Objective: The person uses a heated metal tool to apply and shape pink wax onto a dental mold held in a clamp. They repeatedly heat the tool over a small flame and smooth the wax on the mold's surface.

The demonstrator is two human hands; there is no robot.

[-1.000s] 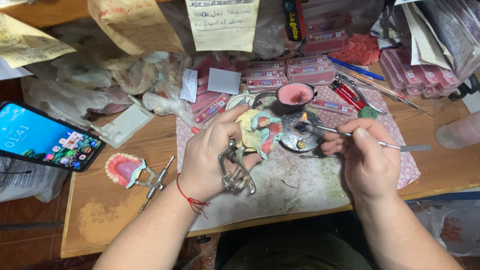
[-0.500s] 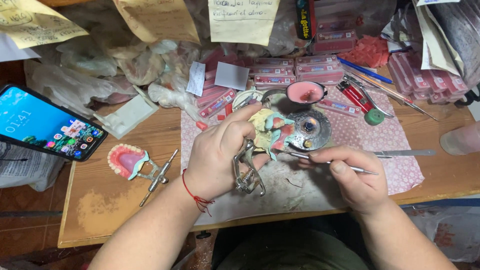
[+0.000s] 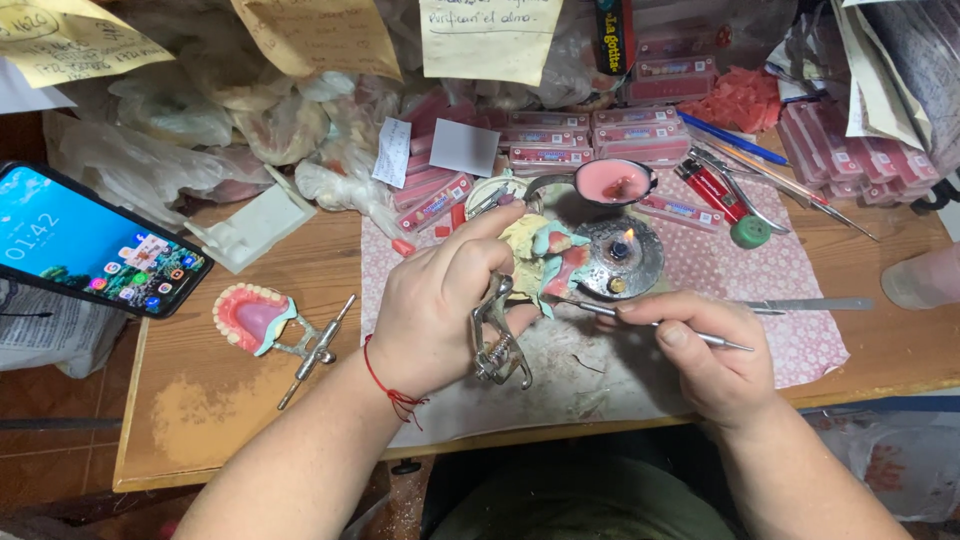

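I see my left hand (image 3: 440,310) clamped around a metal articulator (image 3: 497,340) with a dental cast (image 3: 545,260) on it — fingers curled over the top, thumb along the near side, the frame hanging below the palm. The cast, pale with pink wax and teal patches, sits above the patterned cloth (image 3: 800,330) in the middle of the wooden bench (image 3: 200,400). My right hand (image 3: 700,350) pinches a thin metal tool (image 3: 650,325), fingers together on its shaft like a pen; its tip lies at the cast's lower edge. Just beyond the cast burns a small burner (image 3: 620,258), its flame lit, and behind that stands a bowl (image 3: 614,182) of pink wax. A red lighter (image 3: 712,190) lies to the right of the bowl. Well off to the left lie a second denture (image 3: 252,318) on its own frame and a phone (image 3: 85,245) with its screen on.
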